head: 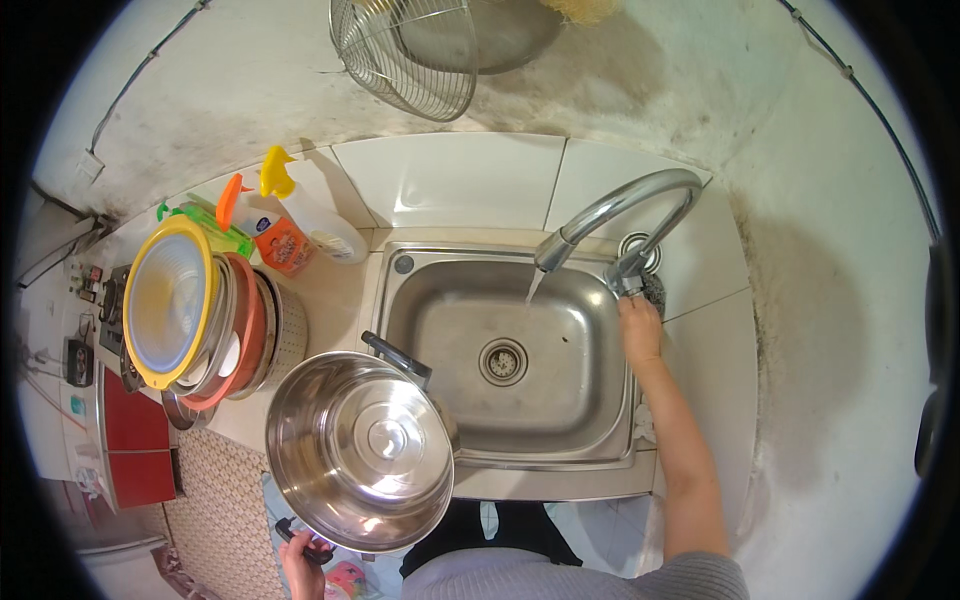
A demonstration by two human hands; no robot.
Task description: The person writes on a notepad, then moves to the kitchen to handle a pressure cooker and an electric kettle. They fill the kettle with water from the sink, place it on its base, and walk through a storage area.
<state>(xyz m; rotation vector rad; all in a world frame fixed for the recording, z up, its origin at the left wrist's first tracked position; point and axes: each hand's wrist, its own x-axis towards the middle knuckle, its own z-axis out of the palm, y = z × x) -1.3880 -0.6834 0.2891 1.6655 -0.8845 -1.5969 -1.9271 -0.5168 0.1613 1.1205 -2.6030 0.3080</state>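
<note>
In my left hand (300, 564) is one black handle of a stainless steel pot (360, 450). The pot tips its open mouth towards me and its shiny inside holds nothing visible. Its other black handle reaches over the left rim of the steel sink (450, 330). My right hand (642, 330) grips the base of the chrome gooseneck faucet (622, 202) at its handle; the fingertips are partly hidden. A stream of water (535, 286) runs from the spout into the sink, whose drain strainer (503, 361) is in view.
Left of the sink stand a stack of basins and colanders (225, 322) under a yellow-rimmed lid (169, 300), an orange-topped spray bottle (277, 240) and a white spray bottle with a yellow trigger (322, 225). A wire basket (409, 56) hangs above. A dark scouring pad (655, 291) lies behind the faucet.
</note>
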